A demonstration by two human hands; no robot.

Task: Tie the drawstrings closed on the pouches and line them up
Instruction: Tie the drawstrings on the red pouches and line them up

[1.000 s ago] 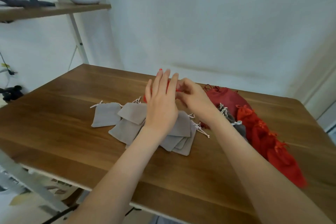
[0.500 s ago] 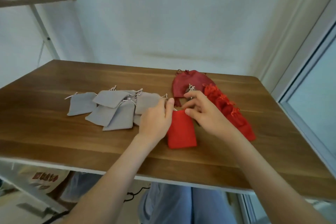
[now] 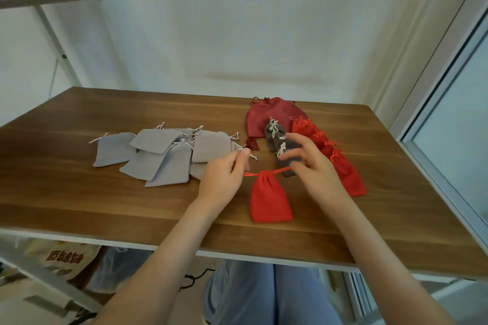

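Our left hand [image 3: 224, 179] and right hand [image 3: 309, 166] each pinched a drawstring [image 3: 281, 171] end; the red pouch [image 3: 269, 198] lay cinched on the desk [image 3: 79, 192].

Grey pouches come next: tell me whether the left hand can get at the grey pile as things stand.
Probably yes. The left hand lies right beside the grey pile with nothing between them, but it pinches the red drawstring and must let go first.
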